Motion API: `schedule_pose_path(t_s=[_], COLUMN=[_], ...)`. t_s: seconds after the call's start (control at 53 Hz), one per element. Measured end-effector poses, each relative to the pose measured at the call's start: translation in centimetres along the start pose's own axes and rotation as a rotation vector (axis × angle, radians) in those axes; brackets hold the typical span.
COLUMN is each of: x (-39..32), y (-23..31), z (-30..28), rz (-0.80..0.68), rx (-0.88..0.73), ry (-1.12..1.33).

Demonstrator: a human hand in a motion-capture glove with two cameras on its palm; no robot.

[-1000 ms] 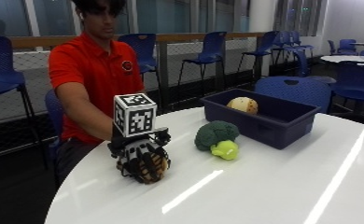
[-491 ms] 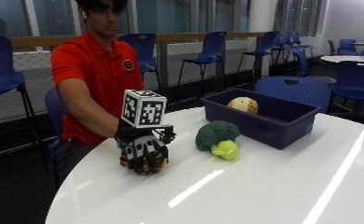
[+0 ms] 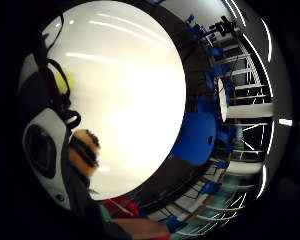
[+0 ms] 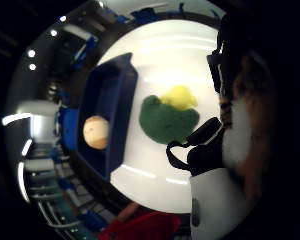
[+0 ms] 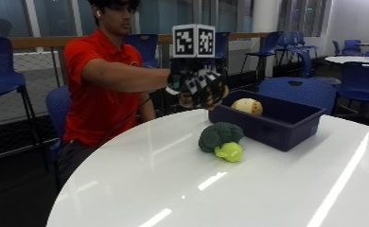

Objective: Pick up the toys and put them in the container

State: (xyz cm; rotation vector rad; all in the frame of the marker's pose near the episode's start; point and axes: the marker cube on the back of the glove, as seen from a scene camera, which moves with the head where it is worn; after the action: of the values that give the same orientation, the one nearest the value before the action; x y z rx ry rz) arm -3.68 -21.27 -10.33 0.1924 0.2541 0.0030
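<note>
Broccoli toy [image 5: 221, 140] beside container [image 5: 279, 124] — untouched.

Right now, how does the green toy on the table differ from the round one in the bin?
The broccoli toy is dark green with a yellow-green stalk; the ball is pale tan. The broccoli toy is lumpy and lies on its side on the white table; the ball is round and sits inside the blue container. Both are toys, and the gloved right hand touches neither of them.
</note>
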Motion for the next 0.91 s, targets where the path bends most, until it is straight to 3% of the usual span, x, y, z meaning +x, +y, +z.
schedule_pose_path(t_s=[0.227,0.472,0.68,0.906], x=[-10.2,-24.1,-27.4,-26.9], y=[-3.1,-4.2,-4.3,-3.5], z=[-6.1,-7.6,-7.5,-5.2], rz=[-0.115,-0.261,-0.322,-0.286], rx=[0.051,0.053,0.064,-0.116], ry=[-0.021,-0.033,-0.090,-0.062])
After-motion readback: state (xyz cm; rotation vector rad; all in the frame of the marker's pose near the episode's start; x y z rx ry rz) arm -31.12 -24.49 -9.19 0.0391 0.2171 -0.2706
